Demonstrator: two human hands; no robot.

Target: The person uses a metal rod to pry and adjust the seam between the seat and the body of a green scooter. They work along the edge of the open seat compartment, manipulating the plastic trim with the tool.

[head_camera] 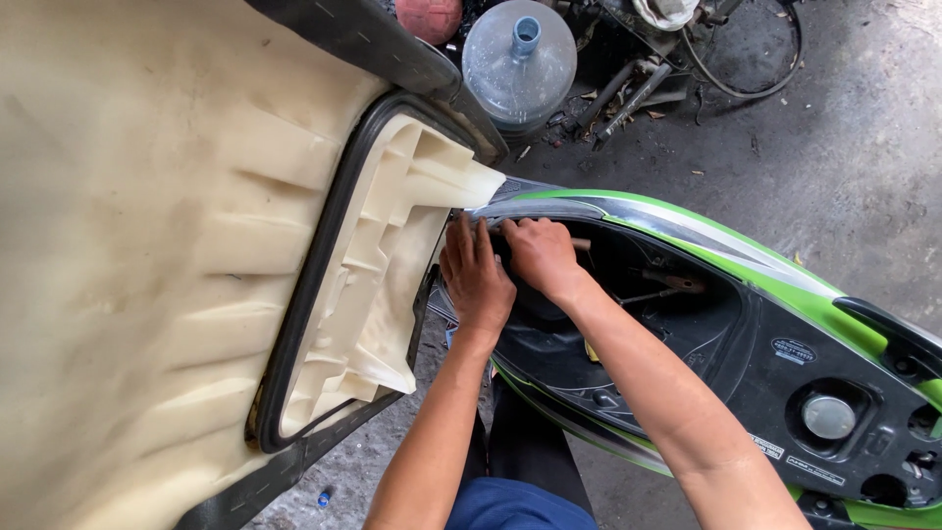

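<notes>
Hands at seat hinge: left hand (478,278) flat, fingers together; right hand (539,253) curled, grip unclear. Keep raised seat (177,245) propped, scooter (785,294) steady.

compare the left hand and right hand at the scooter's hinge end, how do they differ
The left hand lies flat, fingers straight, on the edge of the storage bay; the right hand is curled, knuckles up, reaching inside. The left sits nearer the raised seat. Both are bare and side by side.

Soft, even daylight, bright on the cream seat underside (147,245), mild sheen on the green scooter panel (746,250), deep shadow inside the storage well (638,294), sharp focus throughout, wide-angle stretching at the frame edges
</notes>
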